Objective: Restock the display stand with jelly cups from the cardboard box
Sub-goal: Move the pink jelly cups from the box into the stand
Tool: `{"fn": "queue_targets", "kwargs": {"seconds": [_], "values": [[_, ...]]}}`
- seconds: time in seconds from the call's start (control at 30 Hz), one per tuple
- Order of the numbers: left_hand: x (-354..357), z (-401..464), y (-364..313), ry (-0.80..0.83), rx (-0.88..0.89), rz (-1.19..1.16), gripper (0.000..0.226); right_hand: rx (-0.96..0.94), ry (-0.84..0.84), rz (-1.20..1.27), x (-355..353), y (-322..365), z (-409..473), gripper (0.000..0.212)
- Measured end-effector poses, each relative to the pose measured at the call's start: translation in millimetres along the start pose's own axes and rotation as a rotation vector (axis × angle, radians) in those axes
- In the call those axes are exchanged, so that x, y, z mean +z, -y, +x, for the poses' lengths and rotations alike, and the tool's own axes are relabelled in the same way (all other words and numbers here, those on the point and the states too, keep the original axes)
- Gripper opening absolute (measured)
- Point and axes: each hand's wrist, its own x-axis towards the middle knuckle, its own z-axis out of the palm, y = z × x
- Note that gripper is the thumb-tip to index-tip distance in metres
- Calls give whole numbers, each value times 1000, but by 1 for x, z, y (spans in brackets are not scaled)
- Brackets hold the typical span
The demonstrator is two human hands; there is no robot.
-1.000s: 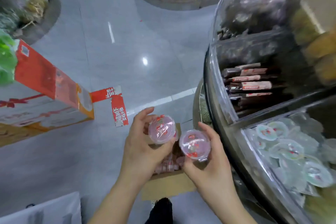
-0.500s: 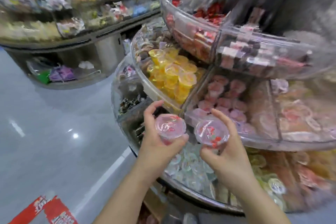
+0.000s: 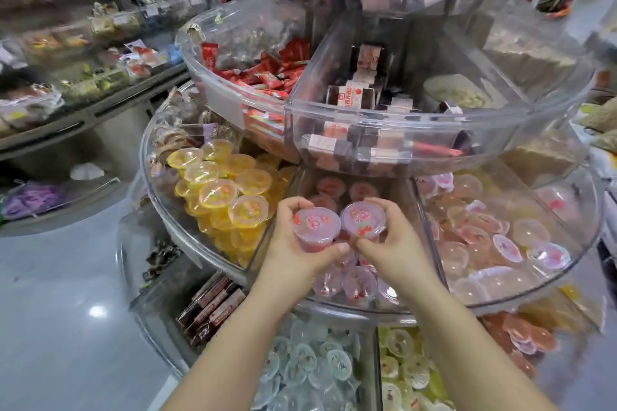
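Note:
My left hand (image 3: 293,250) grips a pink jelly cup (image 3: 315,227) with a clear lid printed in red. Right beside it, my right hand (image 3: 394,243) grips a second pink jelly cup (image 3: 362,220) of the same kind. Both cups are upright and nearly touch, held over the middle tier's pink-cup compartment (image 3: 334,284) of the clear round display stand (image 3: 187,237). More pink cups lie in that compartment below and behind my hands. The cardboard box is out of view.
Yellow jelly cups (image 3: 227,193) fill the compartment to the left, pale pink ones (image 3: 484,237) the one to the right. The upper tier (image 3: 384,130) overhangs with wrapped bars. The bottom tier holds whitish cups (image 3: 310,364). Grey floor (image 3: 66,310) and shelves lie left.
My view rose from the floor and cardboard box up to the stand. Both hands carried their cups forward, in over the rim of the pink-cup compartment, and moved closer together.

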Motion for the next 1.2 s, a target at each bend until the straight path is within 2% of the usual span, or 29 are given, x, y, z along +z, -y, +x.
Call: {"fn": "queue_targets", "kwargs": {"seconds": [0.23,0.33,0.43,0.53,0.7,0.8,0.9,0.97,1.07,1.13,1.2], "values": [[9,21,42,87,-255,-17,59,176,-68,-52,16,-36,45,42],[6,22,47,58,-260,-2,44,236,-126,-118,26,-48,50,35],[6,25,48,47,-246,11,46,243,-127,-184,32,-55,52,29],[7,27,47,38,-219,51,48,255,-57,-238,35,-55,56,33],[7,31,42,0,-201,46,47,305,-22,-194,32,-50,55,24],[10,32,38,28,-164,72,45,347,1,-148,18,-45,42,37],[17,33,33,82,-134,60,43,389,92,-224,6,-41,22,52],[25,33,31,134,-125,64,43,305,142,-134,8,-33,10,57],[36,34,28,285,-189,28,47,216,33,-42,15,-28,1,56],[37,37,26,374,-188,60,47,275,-62,72,16,-31,0,45],[33,45,26,313,-61,227,46,373,-109,194,16,-37,-1,37]]}}
